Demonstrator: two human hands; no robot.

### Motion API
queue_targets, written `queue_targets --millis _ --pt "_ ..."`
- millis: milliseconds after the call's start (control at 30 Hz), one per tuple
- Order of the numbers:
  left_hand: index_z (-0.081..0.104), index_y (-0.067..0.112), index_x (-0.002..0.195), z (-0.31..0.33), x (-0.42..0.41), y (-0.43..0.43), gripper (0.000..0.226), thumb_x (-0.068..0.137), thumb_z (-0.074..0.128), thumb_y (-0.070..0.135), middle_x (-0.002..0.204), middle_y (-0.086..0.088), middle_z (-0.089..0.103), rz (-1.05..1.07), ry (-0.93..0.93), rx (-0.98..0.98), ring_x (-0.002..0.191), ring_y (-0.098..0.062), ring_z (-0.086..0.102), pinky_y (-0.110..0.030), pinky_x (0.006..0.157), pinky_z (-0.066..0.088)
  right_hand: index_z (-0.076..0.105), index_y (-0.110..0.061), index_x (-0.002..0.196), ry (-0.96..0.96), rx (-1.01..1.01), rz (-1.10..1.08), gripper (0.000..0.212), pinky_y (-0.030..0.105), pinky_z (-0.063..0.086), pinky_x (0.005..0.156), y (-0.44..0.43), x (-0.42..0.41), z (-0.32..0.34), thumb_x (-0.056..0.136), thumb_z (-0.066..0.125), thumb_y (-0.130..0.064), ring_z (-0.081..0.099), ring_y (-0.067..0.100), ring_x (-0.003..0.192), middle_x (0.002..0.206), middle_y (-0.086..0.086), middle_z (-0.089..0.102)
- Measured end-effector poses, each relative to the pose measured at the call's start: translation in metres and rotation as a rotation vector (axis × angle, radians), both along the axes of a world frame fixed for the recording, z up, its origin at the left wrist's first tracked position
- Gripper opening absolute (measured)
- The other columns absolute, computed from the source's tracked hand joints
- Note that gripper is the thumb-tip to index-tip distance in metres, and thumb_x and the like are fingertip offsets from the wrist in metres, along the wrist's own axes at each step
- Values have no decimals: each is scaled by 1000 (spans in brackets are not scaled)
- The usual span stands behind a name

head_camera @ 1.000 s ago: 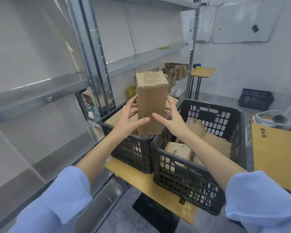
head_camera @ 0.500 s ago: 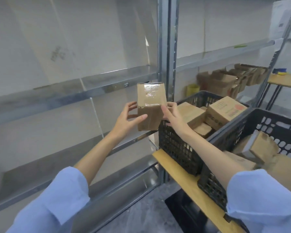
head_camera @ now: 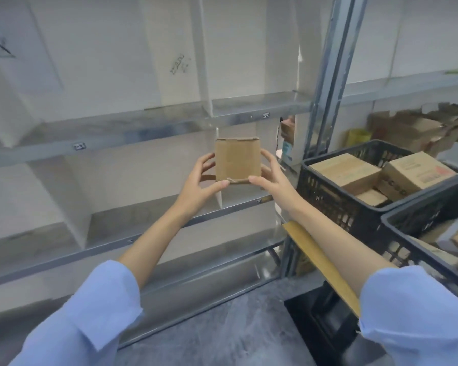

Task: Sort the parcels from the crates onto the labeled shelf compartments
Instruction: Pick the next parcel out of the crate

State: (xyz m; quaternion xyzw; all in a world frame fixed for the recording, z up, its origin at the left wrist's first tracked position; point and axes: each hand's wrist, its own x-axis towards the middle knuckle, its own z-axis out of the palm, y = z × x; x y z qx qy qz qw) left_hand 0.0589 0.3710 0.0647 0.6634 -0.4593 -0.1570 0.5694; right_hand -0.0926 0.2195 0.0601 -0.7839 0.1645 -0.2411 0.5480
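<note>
Head view: left hand (head_camera: 198,180) and right hand (head_camera: 269,175) pinch small brown cardboard parcel (head_camera: 237,160) between them, grey metal shelf compartment (head_camera: 154,210) directly behind.

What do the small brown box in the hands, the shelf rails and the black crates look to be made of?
Small brown box: matte cardboard, apparently; a folded flap edge on top and tape along the bottom seam. Both hands, left and right, hold it. Grey shelf rails: metal, probably galvanised steel; dull sheen and soft reflections. Black lattice crates: likely moulded plastic; uniform perforated walls.
</note>
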Motion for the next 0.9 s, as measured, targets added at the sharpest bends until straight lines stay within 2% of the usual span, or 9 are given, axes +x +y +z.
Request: queue_targets --millis 33,100,267,300,400,467,633,800,900 --pt "35 35 141 0 1 13 75 79 79 35 141 6 50 9 -19 8 117 -10 58 -30 93 50 16 -50 146 8 -18 20 78 37 36 110 10 2 0 89 68 -36 49 6 126 153 -3 40" --pt "29 34 146 -2 5 35 84 80 80 23 141 8 47 14 -40 15 117 -8 56 -25 90 51 6 -45 152 19 -65 53 92 34 31 108 30 6 1 91 70 -23 39 7 131 158 -5 30" --pt "18 28 154 -3 14 83 103 76 83 21 139 11 38 56 -45 36 125 -18 50 -40 102 49 -5 -32 157 58 -243 83 112 -1 29 91 70 22 -4 83 77 -12 29 -12 126 156 -17 18" --pt "19 30 154 -3 16 91 103 74 84 27 140 11 37 66 -54 38 126 -19 49 -41 104 48 -5 -32 157 63 -277 86 112 -1 27 94 77 26 -4 83 77 -12 27 -10 128 156 -16 15" --pt "26 35 151 -2 15 114 101 67 80 46 144 9 34 95 -74 35 129 -17 45 -39 105 46 -2 -33 157 47 -330 118 112 18 33 107 98 36 -1 82 79 -14 25 3 140 159 -14 10" --pt "29 34 150 0 15 128 97 68 79 46 145 8 35 111 -42 10 129 -16 45 -36 105 47 4 -34 156 15 -296 152 112 28 34 110 109 41 1 78 83 -21 26 5 139 158 -15 13" --pt "35 34 142 0 22 161 88 68 81 45 145 10 41 137 -23 -46 129 -14 49 -36 104 48 17 -37 150 -52 -146 260 108 39 35 115 134 54 7 66 85 -48 32 12 141 154 -17 23" --pt "36 32 138 -1 25 186 90 63 82 51 145 7 43 213 39 -64 130 -12 48 -31 106 45 20 -41 150 -32 -109 293 105 42 33 116 154 73 9 66 82 -60 30 10 142 155 -21 24" --pt "37 29 137 -2 27 197 88 65 84 44 141 9 47 260 93 -80 126 -9 52 -26 100 49 19 -40 153 -48 -167 319 103 33 27 115 164 80 10 72 81 -52 24 4 142 159 -18 21"
